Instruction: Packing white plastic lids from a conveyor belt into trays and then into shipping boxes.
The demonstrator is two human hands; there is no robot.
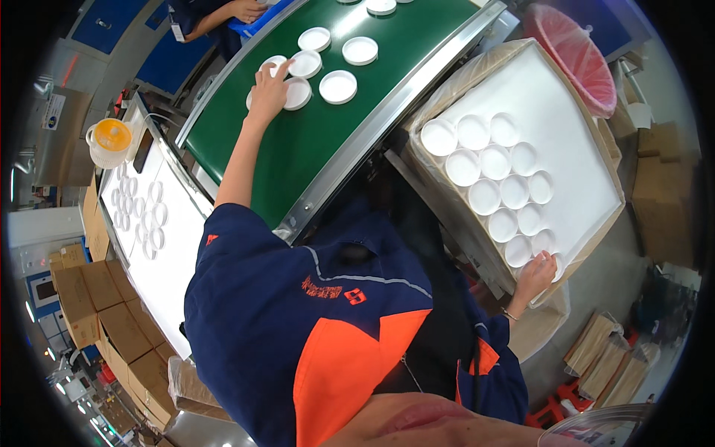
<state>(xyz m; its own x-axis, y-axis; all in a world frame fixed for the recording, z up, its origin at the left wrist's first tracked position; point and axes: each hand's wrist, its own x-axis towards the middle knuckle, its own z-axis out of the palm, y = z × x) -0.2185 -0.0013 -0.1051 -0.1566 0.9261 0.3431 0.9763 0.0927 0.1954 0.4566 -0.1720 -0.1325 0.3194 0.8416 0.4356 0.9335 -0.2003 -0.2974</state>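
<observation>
Over the green conveyor belt, my left hand reaches out with its fingers spread among shallow round white dishes. One dish lies at its fingertips, and another dish is beside the hand, to its right. A further dish is partly covered by the hand. More dishes, such as this one, lie flat on the belt. At the near corner of a lined box, my right hand has its fingers closed on the edge of a white dish. Staggered rows of like dishes lie beyond it.
A metal rail edges the belt. On the left, a white table carries more dishes and a white cup with an orange top. A co-worker's hand is near a blue bin. A pink-lined basket stands far right; cartons are stacked left.
</observation>
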